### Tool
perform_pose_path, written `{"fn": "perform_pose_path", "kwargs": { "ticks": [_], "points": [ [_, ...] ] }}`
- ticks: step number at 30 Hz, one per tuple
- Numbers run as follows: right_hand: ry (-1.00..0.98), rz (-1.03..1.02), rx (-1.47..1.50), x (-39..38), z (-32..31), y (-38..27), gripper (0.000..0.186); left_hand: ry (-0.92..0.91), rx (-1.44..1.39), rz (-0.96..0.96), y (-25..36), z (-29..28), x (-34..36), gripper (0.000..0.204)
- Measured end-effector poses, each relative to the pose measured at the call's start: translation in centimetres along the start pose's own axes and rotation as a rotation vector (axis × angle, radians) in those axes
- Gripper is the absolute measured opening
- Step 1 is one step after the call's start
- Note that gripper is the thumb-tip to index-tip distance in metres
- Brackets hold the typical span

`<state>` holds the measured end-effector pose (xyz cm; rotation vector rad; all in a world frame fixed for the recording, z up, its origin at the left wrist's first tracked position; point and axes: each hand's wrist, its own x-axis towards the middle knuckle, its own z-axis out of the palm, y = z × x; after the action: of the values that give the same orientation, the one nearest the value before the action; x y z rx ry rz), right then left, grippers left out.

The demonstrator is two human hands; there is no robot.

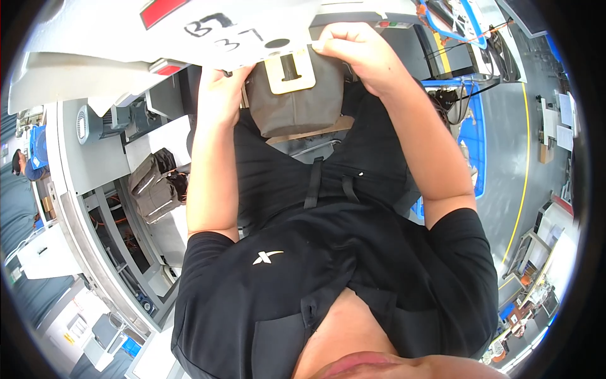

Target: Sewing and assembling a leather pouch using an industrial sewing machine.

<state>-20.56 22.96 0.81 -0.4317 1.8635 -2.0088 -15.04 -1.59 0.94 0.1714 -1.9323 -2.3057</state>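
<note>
A dark grey-brown fabric bag (297, 114) hangs in front of me, its upper edge up against a white machine head (265, 19). My left hand (221, 95) is closed at the bag's upper left edge, with the fingertips partly hidden by the machine. At the upper right edge my right hand (363, 54) pinches the bag between thumb and bent fingers. A cream plate (304, 79) with a dark slot sits over the bag's top middle, between the two hands. The bag's far side is hidden under the machine.
To my left, another grey bag (153, 189) lies on a pale surface, near a grey motor (95, 124) and metal frame. On the right stands a blue crate (472, 139) with dark items in it. Beyond it a yellow line (525, 158) runs along the grey floor.
</note>
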Motion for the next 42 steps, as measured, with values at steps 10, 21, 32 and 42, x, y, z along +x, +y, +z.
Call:
{"fn": "perform_pose_path", "kwargs": {
  "ticks": [10,21,32,42],
  "points": [
    [0.001,0.015,0.010,0.0,0.0,0.2,0.022,-0.011,-0.010,-0.001,-0.6,-0.8,0.0,0.029],
    [-0.050,0.059,0.074,-0.2,0.7,-0.5,0.018,0.024,0.033,-0.021,-1.6,-1.6,-0.3,0.031],
    [-0.047,0.017,0.099,-0.3,1.0,-1.0,0.020,0.103,-0.072,-0.013,-1.5,-1.6,-0.6,0.021],
    [-0.054,0.040,0.113,0.0,0.7,0.2,0.018,0.073,-0.065,0.037,-1.2,-1.1,-0.9,0.022]
  ]
}}
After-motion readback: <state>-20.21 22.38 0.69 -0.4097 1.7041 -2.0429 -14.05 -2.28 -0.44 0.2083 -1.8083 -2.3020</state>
